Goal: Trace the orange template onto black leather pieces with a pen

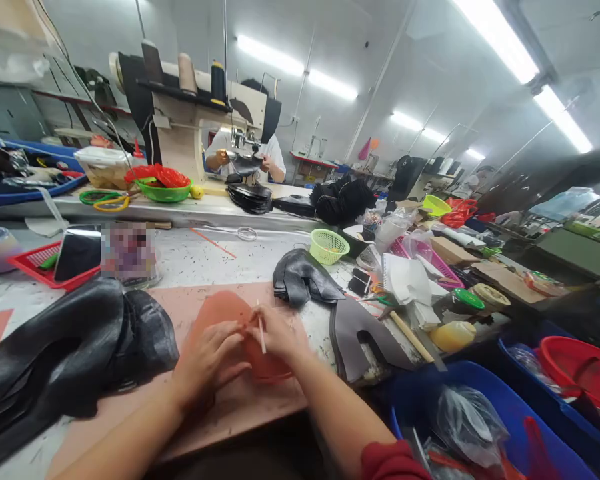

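My left hand [207,360] rests with curled fingers on an orange-brown leather piece [220,313] lying on a pinkish work mat [180,300]. My right hand [280,331] pinches a thin pale stick [261,330] upright over the same piece, its fingers closed round it. The two hands touch at the piece's middle. A stack of black leather pieces [65,353] lies just left of my left hand.
A grey cut piece [360,333] and a black folded piece [303,277] lie to the right. A green basket [329,246], papers and bottles crowd the right side. Blue bins [480,400] stand below. Another person sits behind a sewing machine [200,113].
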`<move>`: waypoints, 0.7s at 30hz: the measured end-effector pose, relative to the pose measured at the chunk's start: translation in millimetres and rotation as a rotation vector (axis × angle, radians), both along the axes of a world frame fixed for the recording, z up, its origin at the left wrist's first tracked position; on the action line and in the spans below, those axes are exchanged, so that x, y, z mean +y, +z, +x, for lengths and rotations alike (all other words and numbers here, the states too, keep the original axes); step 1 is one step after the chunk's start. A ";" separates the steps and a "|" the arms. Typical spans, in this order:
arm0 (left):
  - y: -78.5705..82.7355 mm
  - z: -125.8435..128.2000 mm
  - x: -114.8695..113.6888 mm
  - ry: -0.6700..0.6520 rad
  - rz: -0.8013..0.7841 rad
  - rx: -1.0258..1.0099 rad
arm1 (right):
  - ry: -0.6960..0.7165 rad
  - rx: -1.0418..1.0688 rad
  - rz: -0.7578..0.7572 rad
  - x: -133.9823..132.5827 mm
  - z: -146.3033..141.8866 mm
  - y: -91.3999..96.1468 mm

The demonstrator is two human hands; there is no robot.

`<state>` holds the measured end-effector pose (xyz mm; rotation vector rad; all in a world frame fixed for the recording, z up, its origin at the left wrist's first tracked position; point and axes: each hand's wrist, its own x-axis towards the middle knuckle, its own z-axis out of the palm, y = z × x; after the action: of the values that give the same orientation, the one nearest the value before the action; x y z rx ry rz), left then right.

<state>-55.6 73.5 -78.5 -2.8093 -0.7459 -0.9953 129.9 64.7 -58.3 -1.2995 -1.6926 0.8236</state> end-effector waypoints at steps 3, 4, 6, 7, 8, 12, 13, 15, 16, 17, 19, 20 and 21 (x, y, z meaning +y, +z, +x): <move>17.5 -27.8 -6.1 0.107 0.038 -0.192 | 0.019 0.050 0.218 8.6 36.8 32.1; 22.7 -40.2 -8.3 0.162 0.024 -0.244 | -0.017 0.058 0.249 15.6 57.0 44.1; 29.6 -68.2 -10.9 0.307 -0.025 -0.310 | -0.143 -0.008 0.217 36.5 101.2 65.1; 30.9 -83.0 -10.6 0.396 -0.050 -0.322 | -0.208 -0.094 0.148 49.0 121.8 72.2; 30.6 -97.8 -8.9 0.486 -0.077 -0.319 | -0.290 -0.207 0.058 61.8 139.5 76.0; 23.9 -153.8 9.5 0.798 -0.180 -0.233 | -0.418 -0.412 -0.124 97.0 170.1 59.0; 23.6 -166.8 16.2 0.872 -0.220 -0.196 | -0.427 -0.424 -0.138 99.6 170.0 50.2; 27.0 -191.2 30.4 1.022 -0.352 -0.088 | -0.456 -0.438 -0.134 98.5 168.3 33.9; 30.2 -201.9 37.5 1.081 -0.435 -0.031 | -0.468 -0.437 -0.118 95.5 168.4 27.9; 34.0 -211.1 44.3 1.120 -0.513 0.017 | -0.482 -0.431 -0.098 91.3 169.7 23.8; 41.3 -224.3 56.4 1.129 -0.622 0.079 | -0.518 -0.399 -0.027 79.1 175.4 20.8; 44.1 -228.3 61.6 1.114 -0.643 0.092 | -0.536 -0.373 0.018 71.1 179.0 21.5; 46.0 -230.9 66.3 1.097 -0.650 0.100 | -0.552 -0.344 0.062 61.7 182.6 23.1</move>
<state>-286.4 139.8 -32.5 -2.0912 -2.5013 -0.4138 312.5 126.3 -35.2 -1.8229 -1.4728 0.2298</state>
